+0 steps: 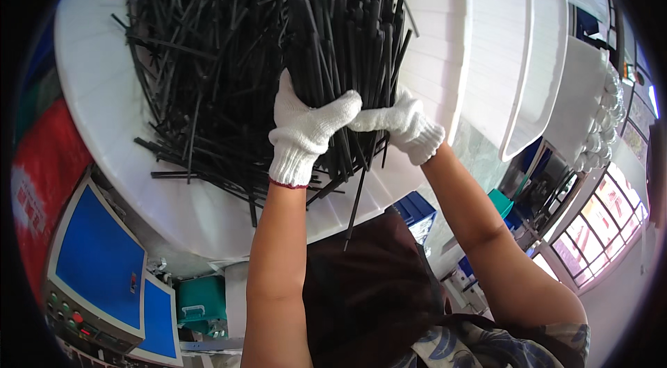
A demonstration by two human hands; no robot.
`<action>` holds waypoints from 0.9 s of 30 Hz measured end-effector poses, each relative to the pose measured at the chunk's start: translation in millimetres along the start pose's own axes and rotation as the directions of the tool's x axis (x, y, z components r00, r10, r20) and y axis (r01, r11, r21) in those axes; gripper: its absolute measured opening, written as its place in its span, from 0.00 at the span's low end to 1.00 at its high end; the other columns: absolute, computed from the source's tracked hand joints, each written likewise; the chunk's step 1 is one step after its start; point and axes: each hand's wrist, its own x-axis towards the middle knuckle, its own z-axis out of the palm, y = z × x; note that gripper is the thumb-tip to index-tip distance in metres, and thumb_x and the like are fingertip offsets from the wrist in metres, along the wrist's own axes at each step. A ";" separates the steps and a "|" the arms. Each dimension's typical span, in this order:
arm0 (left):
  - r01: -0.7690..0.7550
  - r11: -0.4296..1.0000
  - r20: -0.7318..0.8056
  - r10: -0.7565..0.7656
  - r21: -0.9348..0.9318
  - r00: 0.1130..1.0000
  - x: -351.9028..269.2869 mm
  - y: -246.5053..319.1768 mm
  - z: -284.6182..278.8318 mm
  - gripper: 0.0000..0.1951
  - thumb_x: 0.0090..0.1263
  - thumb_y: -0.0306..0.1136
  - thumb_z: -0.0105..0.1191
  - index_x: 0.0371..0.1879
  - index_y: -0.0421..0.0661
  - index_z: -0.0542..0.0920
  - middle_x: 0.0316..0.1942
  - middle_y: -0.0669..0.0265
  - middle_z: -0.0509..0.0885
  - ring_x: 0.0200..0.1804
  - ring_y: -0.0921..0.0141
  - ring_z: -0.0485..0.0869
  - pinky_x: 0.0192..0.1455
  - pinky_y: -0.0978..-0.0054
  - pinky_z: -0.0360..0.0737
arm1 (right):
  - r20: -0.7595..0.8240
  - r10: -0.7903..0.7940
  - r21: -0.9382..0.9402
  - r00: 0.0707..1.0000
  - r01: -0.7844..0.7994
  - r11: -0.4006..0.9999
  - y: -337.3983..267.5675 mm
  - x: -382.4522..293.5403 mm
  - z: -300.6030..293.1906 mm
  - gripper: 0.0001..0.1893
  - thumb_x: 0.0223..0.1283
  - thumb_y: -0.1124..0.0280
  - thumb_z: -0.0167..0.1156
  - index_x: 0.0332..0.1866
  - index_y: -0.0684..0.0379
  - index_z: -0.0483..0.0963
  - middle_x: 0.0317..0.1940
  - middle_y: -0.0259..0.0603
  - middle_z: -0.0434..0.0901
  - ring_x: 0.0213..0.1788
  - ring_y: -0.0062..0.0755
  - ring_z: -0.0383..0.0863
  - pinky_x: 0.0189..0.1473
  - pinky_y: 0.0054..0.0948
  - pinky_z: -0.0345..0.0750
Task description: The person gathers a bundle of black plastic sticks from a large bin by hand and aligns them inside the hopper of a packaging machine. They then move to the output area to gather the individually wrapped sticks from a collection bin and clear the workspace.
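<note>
A large heap of thin black strips [203, 45], perhaps plastic or rubber tubes, lies on a white surface [193, 222]. My left hand [310, 120], in a white knit glove, grips a thick bundle of black strips [359, 55] from its left side. From the right side, my right hand [401, 120], also gloved in white, wraps around the same bundle. The thumbs and fingers of both hands come together across its near part. Most of the fingers are hidden behind the strips. A few strip ends hang down below the hands, one reaching toward the dark apron [370, 274].
White plastic tubs [536, 81] stand to the right. At lower left is a machine with blue panels [99, 253] and buttons, beside a green bin [202, 300]. A red sack [47, 175] bearing writing lies at the left. A blue crate [417, 211] sits below the surface's near edge.
</note>
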 end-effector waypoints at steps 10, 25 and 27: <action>-0.160 0.929 -0.063 0.147 -0.333 0.987 5.7 99.1 1.6 0.22 0.51 0.23 0.64 0.49 0.39 0.80 0.39 0.65 0.85 0.39 0.72 0.84 0.47 0.73 0.82 | 0.217 -0.243 -0.381 0.945 0.311 0.871 -110.4 19.6 30.6 0.56 0.34 0.69 0.83 0.73 0.50 0.57 0.55 0.32 0.79 0.57 0.23 0.77 0.62 0.23 0.75; -0.640 0.646 -0.796 0.081 -0.417 0.600 16.7 87.9 41.8 0.25 0.74 0.41 0.43 0.61 0.32 0.70 0.61 0.48 0.73 0.63 0.52 0.73 0.69 0.53 0.72 | 0.773 -0.333 -0.504 0.540 0.842 0.193 -176.8 51.0 58.0 0.55 0.33 0.69 0.78 0.74 0.52 0.56 0.60 0.50 0.75 0.59 0.46 0.79 0.63 0.35 0.78; -0.638 0.670 -0.666 0.281 -0.380 0.691 2.1 69.6 31.4 0.21 0.72 0.34 0.42 0.57 0.31 0.73 0.59 0.51 0.75 0.62 0.55 0.75 0.67 0.59 0.74 | 0.777 -0.375 -0.340 0.506 0.838 0.427 -154.4 66.5 50.8 0.55 0.34 0.65 0.79 0.74 0.47 0.56 0.59 0.48 0.76 0.59 0.47 0.79 0.62 0.36 0.79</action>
